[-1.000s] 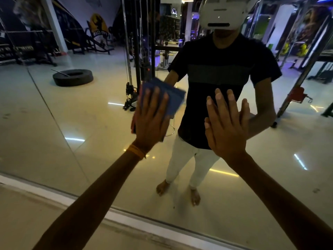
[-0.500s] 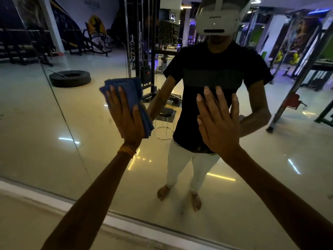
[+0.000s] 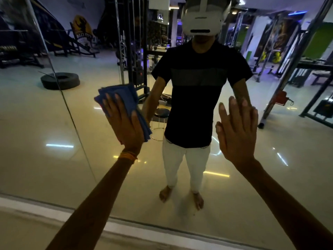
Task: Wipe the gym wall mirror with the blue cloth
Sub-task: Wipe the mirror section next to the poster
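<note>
We press the blue cloth (image 3: 124, 94) flat on the gym wall mirror (image 3: 36, 141) with our left hand (image 3: 124, 123). The fingers are straight and lie side by side on top of the cloth. None of them curl round it. The cloth is folded into a few layers. It sits on the glass left of the middle, far from the bottom edge, just to the right of the thin seam (image 3: 72, 112) where two mirror panels meet.

Our right hand (image 3: 236, 134) is spread wide and holds nothing. It looks like it leans flat on the glass, right of the middle.

Here is what we think could go wrong. Only the push of our palm holds the cloth up. If we push too softly, or slide too fast, the cloth could slip out and drop to the floor. The loose layers could also come unfolded and bunch up under the hand. Then part of the palm would rub bare on the glass.

If we wipe to the left, the cloth may catch on the seam.

The bare right hand is a worry too. It could leave finger marks on the glass, so that spot would need a wipe as well. If we lean hard on both hands, that is a lot of push on a mirror.
</note>
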